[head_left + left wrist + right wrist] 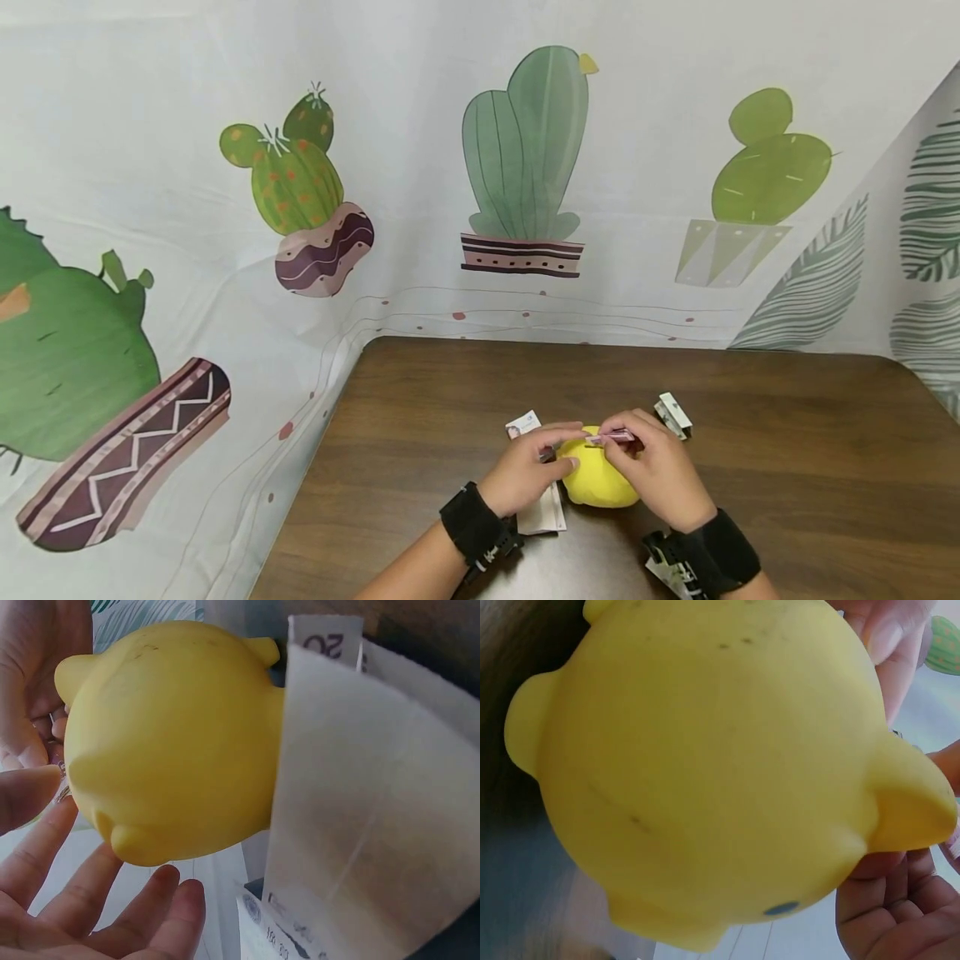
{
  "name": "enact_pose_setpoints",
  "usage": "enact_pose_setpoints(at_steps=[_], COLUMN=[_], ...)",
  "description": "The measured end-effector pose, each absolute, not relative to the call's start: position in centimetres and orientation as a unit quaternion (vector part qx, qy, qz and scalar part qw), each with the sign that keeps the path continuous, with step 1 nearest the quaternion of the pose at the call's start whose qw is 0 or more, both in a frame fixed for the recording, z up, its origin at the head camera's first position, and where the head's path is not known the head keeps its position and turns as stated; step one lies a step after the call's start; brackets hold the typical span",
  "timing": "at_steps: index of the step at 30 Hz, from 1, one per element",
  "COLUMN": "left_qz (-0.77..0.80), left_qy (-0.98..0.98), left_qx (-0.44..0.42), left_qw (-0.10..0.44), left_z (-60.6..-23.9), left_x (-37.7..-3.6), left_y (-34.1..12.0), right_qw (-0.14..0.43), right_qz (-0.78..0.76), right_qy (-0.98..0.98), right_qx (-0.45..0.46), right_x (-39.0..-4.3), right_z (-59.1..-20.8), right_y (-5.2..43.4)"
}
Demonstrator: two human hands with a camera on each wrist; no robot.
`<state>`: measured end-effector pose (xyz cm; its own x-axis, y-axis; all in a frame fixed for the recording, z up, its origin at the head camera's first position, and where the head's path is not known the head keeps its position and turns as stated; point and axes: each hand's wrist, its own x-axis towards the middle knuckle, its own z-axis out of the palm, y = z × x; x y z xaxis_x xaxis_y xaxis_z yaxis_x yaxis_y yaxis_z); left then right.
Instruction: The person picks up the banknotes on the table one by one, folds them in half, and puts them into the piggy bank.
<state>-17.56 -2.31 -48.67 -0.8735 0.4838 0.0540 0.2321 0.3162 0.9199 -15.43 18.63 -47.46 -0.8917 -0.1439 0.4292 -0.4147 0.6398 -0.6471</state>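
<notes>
**Both hands meet over the yellow toy**

Centre of the wooden table (787,467), and the yellow round toy (596,483) sits right between both wrists. The right hand (656,467) pinches a folded pink banknote (617,436) at the toy's top, fingers curled tight on it. The left hand (528,471) reaches in alongside, fingertips at the same note; whether it truly grips, I cannot tell. Pale paper slips (367,810) lie just beside the toy.

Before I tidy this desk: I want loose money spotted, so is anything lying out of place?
Yes. Folded banknotes and another note lie loose on the table beside the yellow piggy bank, while both hands pinch a pink note above it.
</notes>
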Motion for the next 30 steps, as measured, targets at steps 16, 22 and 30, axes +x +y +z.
enact_pose_setpoints(at_steps=[16, 22, 30], left_qz=[0.549, 0.552, 0.558], left_qy=[0.795, 0.795, 0.791], left_qx=[0.228, 0.224, 0.221], left_qw=[0.120, 0.118, 0.117], left_z=[-49.01, -49.01, -49.23], left_x=[-17.53, -17.52, -17.64], left_y=[-2.11, -2.14, -2.08], right_qw=[0.177, 0.190, 0.167], right_qz=[0.365, 0.353, 0.353], right_qy=[-0.893, -0.894, -0.899], right_qx=[0.194, 0.201, 0.198], right_x=[-15.57, -15.52, -15.31], right_z=[-47.92, -47.95, -47.81], right_y=[18.85, 18.52, 18.21])
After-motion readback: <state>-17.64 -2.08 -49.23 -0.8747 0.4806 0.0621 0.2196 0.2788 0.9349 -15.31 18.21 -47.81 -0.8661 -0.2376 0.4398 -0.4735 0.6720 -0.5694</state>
